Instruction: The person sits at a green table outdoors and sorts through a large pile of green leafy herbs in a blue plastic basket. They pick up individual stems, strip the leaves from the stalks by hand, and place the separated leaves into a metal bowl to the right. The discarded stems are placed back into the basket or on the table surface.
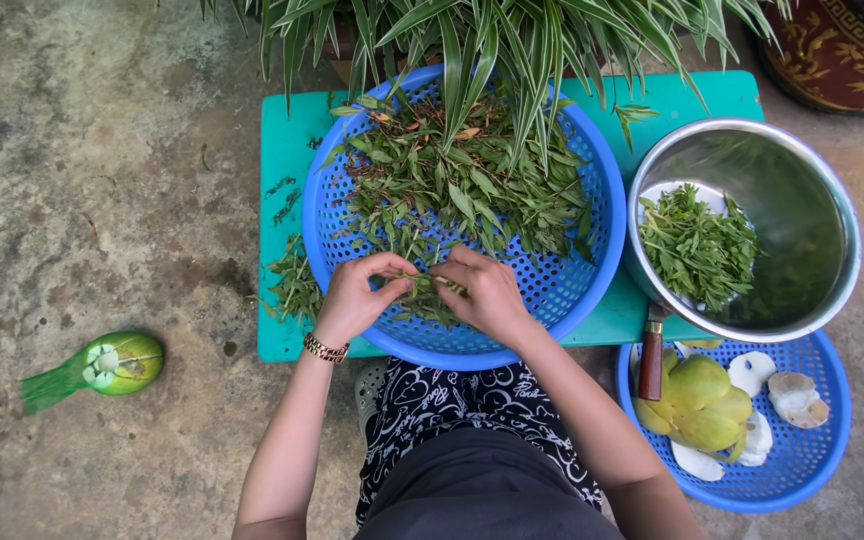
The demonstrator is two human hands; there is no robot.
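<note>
Rough grey concrete floor (102, 180) lay under everything, and a low teal desk (282, 150) stood on it, shaded at the far edge by a striped-leaf potted plant (512, 40). On the desk sat a large blue colander (352, 215) heaped with leafy herb stems (462, 180). Both hands worked over its near rim: the left hand (357, 295), with a gold bracelet (325, 348) at the wrist, and the right hand (487, 295) were each pinched on one herb sprig (422, 285) held between them, fingers closed, just above the mesh. A steel bowl (812, 230) to the right held picked leaves (697, 245) and overhung the desk edge; a bump from the right elbow could likely tip it. A knife with a wooden handle (650, 360) rested half under that bowl, on a smaller blue basket (802, 470) of green fruit (697, 400) and pale peels, blade hidden, so a blind reach there risked a cut. Loose stems (297, 285) already lay outside the colander on the left and could slide to the floor. No packages, labels or signs showed; only a green fruit with a cut top (117, 362) lay alone on the concrete at left, and a dark red patterned pot (832, 50) sat top right.
</note>
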